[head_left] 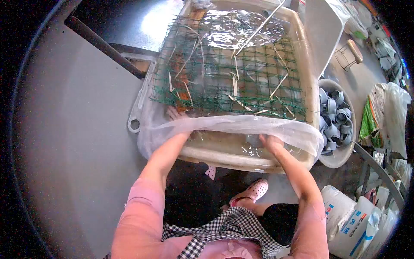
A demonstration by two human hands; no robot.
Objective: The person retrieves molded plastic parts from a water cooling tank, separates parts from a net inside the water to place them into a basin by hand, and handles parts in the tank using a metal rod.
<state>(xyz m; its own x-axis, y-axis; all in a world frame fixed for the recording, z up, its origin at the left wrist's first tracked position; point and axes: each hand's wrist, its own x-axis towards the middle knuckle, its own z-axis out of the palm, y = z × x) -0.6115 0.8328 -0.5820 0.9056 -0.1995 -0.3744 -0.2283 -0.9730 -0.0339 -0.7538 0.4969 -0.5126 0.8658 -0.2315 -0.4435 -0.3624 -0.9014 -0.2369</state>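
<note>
A large pale tub (311,52) of water stands before me, with a green wire grid (254,77) tied with pale strips lying across its far part. White mesh cloth (241,124) stretches over the near side, passing by both wrists. My left hand (177,116) is at the grid's near left corner, fingers spread, beside a brown board (180,77) under the grid. My right hand (272,143) dips into the water at the near right, below the cloth. Next to its fingers is a blurred grey piece (254,140); whether I grip it is hidden.
Right of the tub stands a round basin (335,162) of grey pipe fittings (334,114). White sacks (345,216) and a metal rail (379,172) are at the lower right. A large wrench-shaped bar (137,108) leans along the tub's left side. A small stool (353,52) stands farther back.
</note>
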